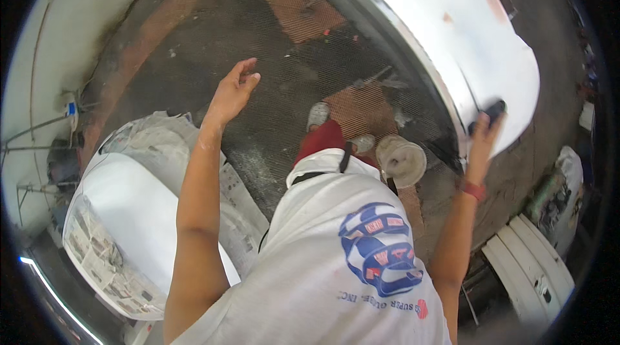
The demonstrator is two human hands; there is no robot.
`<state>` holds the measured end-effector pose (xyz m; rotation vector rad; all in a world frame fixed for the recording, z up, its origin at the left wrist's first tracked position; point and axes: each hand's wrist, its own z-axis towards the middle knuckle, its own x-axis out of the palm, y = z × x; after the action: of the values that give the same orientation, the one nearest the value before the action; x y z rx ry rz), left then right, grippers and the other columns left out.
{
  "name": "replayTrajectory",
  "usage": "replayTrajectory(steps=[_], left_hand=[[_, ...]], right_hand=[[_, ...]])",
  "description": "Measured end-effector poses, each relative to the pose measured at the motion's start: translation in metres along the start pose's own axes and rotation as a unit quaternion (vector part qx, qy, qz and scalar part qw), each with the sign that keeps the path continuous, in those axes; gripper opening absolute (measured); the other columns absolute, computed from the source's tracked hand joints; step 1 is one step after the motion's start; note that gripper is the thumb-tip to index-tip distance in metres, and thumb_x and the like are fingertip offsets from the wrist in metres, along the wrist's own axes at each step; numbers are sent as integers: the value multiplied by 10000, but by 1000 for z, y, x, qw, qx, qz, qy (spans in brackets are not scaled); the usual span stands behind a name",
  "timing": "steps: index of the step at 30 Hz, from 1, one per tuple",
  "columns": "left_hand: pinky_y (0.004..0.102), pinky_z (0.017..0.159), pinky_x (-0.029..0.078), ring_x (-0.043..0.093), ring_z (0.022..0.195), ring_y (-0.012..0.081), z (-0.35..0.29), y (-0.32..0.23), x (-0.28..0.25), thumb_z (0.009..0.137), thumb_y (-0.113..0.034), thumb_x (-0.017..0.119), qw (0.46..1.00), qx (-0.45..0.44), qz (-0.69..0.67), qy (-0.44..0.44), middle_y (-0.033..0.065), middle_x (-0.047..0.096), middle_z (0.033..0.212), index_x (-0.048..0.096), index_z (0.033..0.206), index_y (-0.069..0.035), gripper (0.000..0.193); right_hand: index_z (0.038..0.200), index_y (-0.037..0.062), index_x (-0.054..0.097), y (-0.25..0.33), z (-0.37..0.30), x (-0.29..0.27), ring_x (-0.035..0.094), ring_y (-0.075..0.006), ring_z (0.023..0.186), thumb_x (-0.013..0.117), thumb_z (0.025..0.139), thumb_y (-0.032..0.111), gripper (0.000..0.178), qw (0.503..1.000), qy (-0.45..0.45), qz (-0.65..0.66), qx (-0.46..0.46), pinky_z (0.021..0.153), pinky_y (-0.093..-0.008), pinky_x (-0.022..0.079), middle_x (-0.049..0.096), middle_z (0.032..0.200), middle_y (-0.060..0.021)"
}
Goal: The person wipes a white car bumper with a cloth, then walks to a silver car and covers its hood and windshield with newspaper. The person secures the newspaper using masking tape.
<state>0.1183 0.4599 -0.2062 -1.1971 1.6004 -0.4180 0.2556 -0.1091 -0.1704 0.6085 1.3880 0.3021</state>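
My right hand [483,140] is closed on a black sanding block [495,110], which rests against the lower end of a white car body panel [475,41]. The panel is smooth and curved, with a few tan and pinkish patches, and it sweeps across the upper right. My fingers partly cover the block, so its underside is hidden. Out over the dark floor on the left, my left hand [234,92] hangs in the air with fingers apart and loosely bent. It holds nothing and touches nothing.
A whitish bucket [402,163] stands by my feet. Behind my left arm is a white car [139,190] partly masked with newspaper. White panels [529,267] lie at the lower right, near a plastic-wrapped bundle [563,193]. Metal stands [39,132] line the left wall.
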Motion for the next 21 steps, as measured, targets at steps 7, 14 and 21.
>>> replayTrajectory(steps=[7,14,21], left_hand=[[384,1120,449,579,1331,261,-50,-8,144,1052,-253,619,976,17,5,216,177,590,1465,509,1487,-10,510],[450,1028,509,646,1220,388,-106,-68,170,965,-217,687,932,49,213,290,250,608,1414,566,1449,-34,532],[433,1051,497,630,1267,369,-90,-153,166,1015,-109,623,947,94,260,164,248,618,1400,550,1446,19,455]], right_hand=[[1512,148,510,116,26,74,348,-410,1499,552,794,-5,735,951,39,6,-306,1241,-622,196,451,1581,-161],[1572,180,420,5,46,2,331,-421,1520,522,902,15,697,985,-70,-28,-152,1227,-651,231,406,1633,-134],[1511,70,497,-228,60,-37,472,-413,1363,520,1028,99,485,944,-286,79,148,1193,-516,338,496,1508,-211]])
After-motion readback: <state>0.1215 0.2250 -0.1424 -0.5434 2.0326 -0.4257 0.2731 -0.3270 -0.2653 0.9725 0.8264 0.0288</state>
